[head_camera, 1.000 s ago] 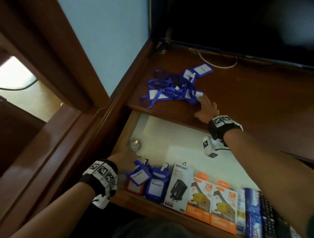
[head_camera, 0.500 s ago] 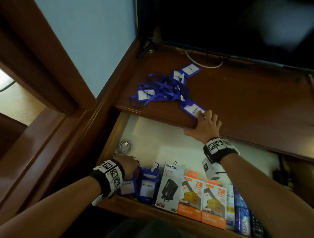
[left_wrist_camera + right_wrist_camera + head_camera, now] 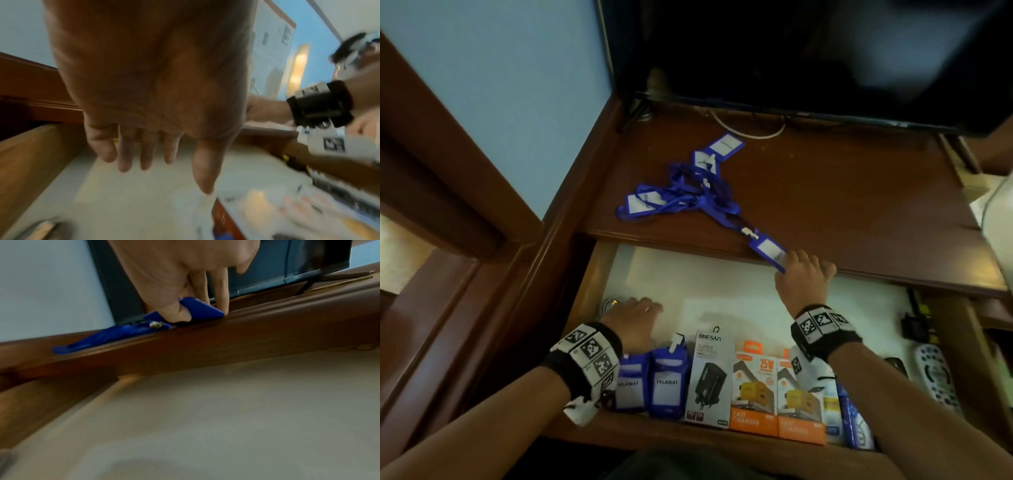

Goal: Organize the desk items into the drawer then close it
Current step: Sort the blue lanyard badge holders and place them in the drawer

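The dark brown wooden bench (image 3: 842, 192) carries a tangle of blue lanyards with blue badge holders (image 3: 688, 185), one holder (image 3: 768, 248) stretched out to the front edge, and a black flat screen (image 3: 808, 51) at the back with a thin white cable (image 3: 750, 132) beneath it. Below the edge, the open wooden drawer with a pale lining (image 3: 739, 291) holds upright blue badge holders (image 3: 666, 383), a white charger box (image 3: 709, 377), two orange charger boxes (image 3: 777, 394) and a grey remote (image 3: 936, 377).
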`<state>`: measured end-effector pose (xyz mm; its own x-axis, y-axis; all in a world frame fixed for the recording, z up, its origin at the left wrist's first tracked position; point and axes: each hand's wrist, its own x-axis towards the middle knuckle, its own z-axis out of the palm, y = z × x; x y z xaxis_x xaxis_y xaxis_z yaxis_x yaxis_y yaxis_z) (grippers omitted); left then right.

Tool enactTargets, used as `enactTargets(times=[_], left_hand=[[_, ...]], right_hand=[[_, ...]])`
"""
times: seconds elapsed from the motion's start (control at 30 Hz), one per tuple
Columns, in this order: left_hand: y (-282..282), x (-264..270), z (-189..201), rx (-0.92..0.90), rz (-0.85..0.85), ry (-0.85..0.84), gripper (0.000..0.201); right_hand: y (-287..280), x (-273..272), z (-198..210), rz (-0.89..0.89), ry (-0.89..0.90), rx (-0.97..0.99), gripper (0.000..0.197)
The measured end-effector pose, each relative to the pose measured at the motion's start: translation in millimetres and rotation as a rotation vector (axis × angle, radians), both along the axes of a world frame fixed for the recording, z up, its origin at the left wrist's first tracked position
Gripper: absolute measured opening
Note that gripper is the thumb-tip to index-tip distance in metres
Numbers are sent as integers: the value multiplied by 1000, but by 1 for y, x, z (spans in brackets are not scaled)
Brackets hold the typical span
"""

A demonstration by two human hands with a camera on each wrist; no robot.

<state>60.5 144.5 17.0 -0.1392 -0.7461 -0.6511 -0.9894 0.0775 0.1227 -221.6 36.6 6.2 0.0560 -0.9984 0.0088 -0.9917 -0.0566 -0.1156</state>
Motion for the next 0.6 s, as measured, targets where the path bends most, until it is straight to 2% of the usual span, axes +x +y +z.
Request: enactTargets(times=[0.1, 0.2, 0.27, 0.37, 0.4, 0.5, 0.57, 0.6], left_hand=[[-19, -17, 24, -179, 109, 268, 74], [-38, -40, 42, -386, 129, 501, 78], [-51, -55, 49, -482, 136, 601, 83], [-66, -75, 51, -425, 163, 678, 85], [-70, -79, 48, -374, 152, 692, 77], [-74, -83, 40, -298, 102, 626, 21], [-83, -70, 36, -356, 176, 516, 19], [-89, -61, 34, -407, 270, 506, 16]], right_hand=[[10, 1, 17, 8, -136, 8, 14], [24, 2, 36, 206, -373, -19, 10], [30, 0, 52, 315, -568, 88, 13], [35, -7, 83, 287, -799, 289, 17], [36, -11, 90, 254, -880, 316, 17], [40, -26, 103, 116, -1157, 273, 16], [40, -41, 99, -30, -1298, 189, 18], [39, -48, 94, -110, -1339, 153, 17]])
